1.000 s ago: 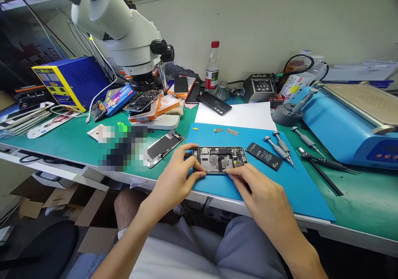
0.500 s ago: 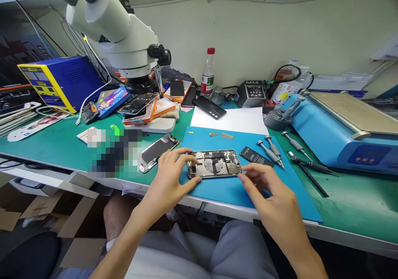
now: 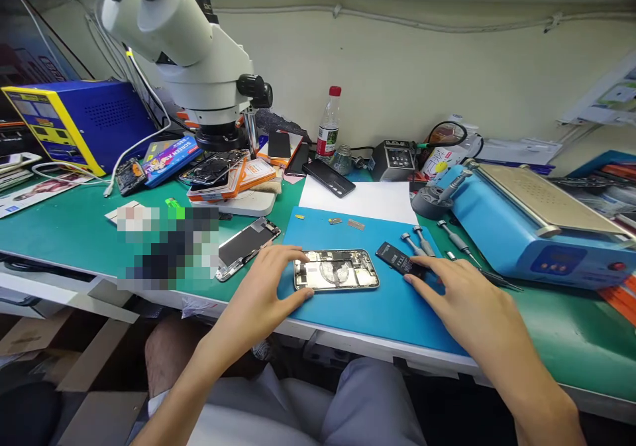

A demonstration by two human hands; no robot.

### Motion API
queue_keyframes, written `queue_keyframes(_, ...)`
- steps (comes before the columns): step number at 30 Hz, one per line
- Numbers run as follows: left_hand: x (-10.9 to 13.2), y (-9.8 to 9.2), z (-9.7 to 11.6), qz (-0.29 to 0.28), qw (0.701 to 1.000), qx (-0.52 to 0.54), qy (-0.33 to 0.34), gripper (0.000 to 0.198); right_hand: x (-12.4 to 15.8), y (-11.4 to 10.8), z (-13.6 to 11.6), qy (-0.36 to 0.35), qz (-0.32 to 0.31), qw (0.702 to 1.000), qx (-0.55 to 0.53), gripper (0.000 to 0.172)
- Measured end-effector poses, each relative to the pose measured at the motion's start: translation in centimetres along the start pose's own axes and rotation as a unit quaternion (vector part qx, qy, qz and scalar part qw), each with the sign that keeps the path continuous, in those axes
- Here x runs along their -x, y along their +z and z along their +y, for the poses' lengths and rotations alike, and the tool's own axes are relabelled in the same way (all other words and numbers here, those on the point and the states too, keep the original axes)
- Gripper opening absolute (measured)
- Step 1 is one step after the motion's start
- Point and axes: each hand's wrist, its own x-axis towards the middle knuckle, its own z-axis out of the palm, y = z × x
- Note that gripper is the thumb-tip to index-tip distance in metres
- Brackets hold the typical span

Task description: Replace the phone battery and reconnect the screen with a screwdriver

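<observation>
An opened phone (image 3: 342, 272) lies on the blue mat (image 3: 348, 313), its inner parts and a round coil area facing up. My left hand (image 3: 271, 277) grips the phone's left end between thumb and fingers. To the right, my right hand (image 3: 447, 280) has its thumb and fingers closed on the near end of a black phone battery (image 3: 395, 258). The battery's far end shows, slightly slanted on the mat; its near end is partly hidden by my fingers. Just behind it lie two grey screwdrivers (image 3: 411, 244). A detached phone screen (image 3: 248, 247) rests left of my left hand.
A white microscope (image 3: 199, 68) stands over stacked phone parts at the back left. A blue heating machine (image 3: 541, 234) stands at the right. Behind the mat are a white sheet (image 3: 368, 199), a black phone (image 3: 328, 177) and a bottle (image 3: 328, 124). Small metal pieces (image 3: 356, 224) lie on the mat.
My right hand has moved right, away from the phone's right end, and taken hold of the battery. My left hand stays on the phone. The whole view has shifted slightly.
</observation>
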Motion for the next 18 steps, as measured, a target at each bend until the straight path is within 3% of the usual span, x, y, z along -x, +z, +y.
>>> queue_keyframes(4,0.0,-0.2,-0.2,0.008,1.0,0.027,-0.006,0.04,-0.6,0.1,-0.2,-0.023,0.047,0.997,0.053,0.039)
queue_keyframes(6,0.0,-0.2,-0.1,0.009,0.999,0.032,-0.006,0.043,-0.9,0.2,-0.2,0.03,0.068,0.996,0.042,0.043)
queue_keyframes(9,0.1,-0.3,0.2,-0.003,1.0,0.026,-0.007,0.05,-1.5,0.0,-0.7,0.145,0.079,0.981,-0.101,0.044)
queue_keyframes(12,0.2,-0.1,0.7,0.014,1.0,0.012,-0.011,0.06,-2.2,-0.9,-2.7,0.205,0.035,0.933,-0.294,0.038)
queue_keyframes(18,0.1,0.4,1.9,0.034,0.995,0.014,0.089,0.07,-3.7,-1.8,-8.4,0.14,-0.116,0.832,-0.524,0.036)
